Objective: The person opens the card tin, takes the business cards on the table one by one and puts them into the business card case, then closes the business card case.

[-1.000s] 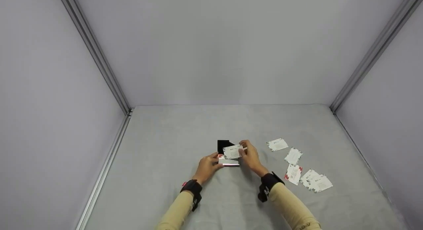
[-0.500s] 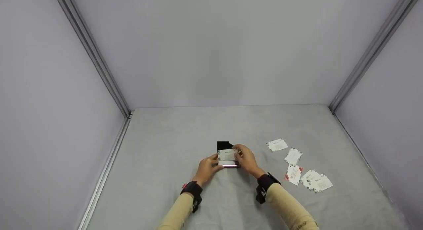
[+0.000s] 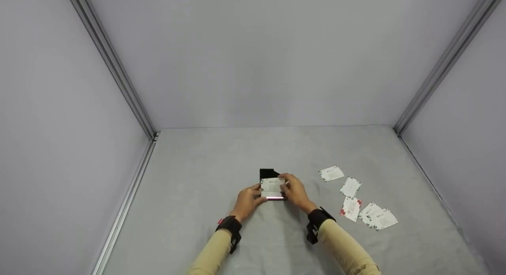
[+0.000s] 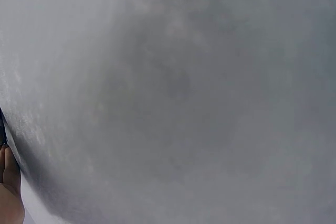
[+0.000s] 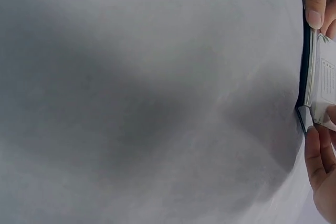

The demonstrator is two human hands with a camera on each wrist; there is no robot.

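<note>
Plain grey walls (image 3: 253, 57) enclose a grey felt floor (image 3: 205, 164).

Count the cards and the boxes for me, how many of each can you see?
Loose cards on the table: 5, from the first to the last
Cards at the case, held by the right hand: at least 1
Black case, held by the left hand: 1
Total: 7 things

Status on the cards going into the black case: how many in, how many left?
Done: the black card case stands open, and white shows in it; how many cards it holds cannot be told. In hand: the left hand holds the case while the right hand holds a card at its opening. Left: about five loose cards lie on the grey table to the right, two overlapping.
</note>
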